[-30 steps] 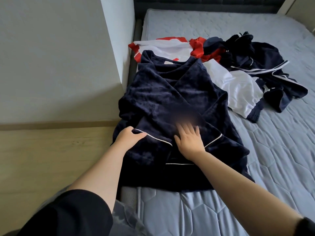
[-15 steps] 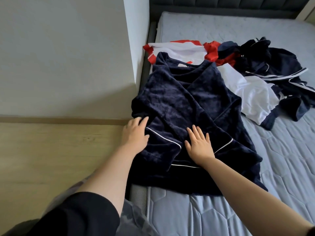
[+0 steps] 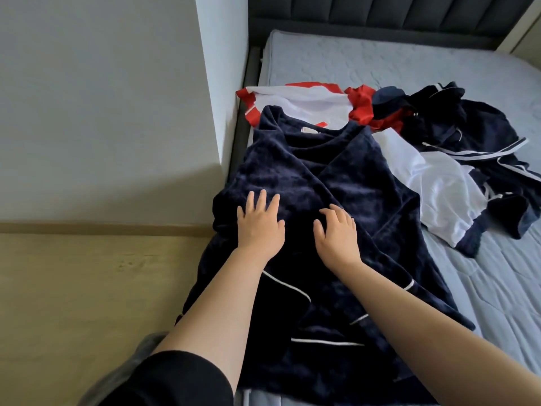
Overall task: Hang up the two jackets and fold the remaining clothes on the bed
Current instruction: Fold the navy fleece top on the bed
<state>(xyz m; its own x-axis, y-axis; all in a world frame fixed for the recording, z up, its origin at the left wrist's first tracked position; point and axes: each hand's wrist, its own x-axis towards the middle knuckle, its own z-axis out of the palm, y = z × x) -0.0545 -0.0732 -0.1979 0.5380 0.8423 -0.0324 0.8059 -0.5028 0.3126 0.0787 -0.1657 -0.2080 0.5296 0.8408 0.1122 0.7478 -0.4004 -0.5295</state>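
Left hand (image 3: pixel 260 224) lies flat, fingers spread, on the navy fleece garment (image 3: pixel 336 177) at frame centre. Right hand (image 3: pixel 336 235) rests beside it, fingers lightly bent, gripping nothing. Garment lies on the grey quilted mattress (image 3: pixel 497 288), lower edge overhanging. Red-and-white top (image 3: pixel 295 104) and navy-and-white jacket (image 3: pixel 456 168) are heaped upper right. Wood floor (image 3: pixel 87 288) lower left.

Beneath both hands, the navy fleece top (image 3: pixel 336 183) runs off the bottom edge, hem unseen. Beyond the right hand it covers part of the red-and-white garment (image 3: pixel 295 105); the dark jacket (image 3: pixel 474 133) past it is too crumpled to make out
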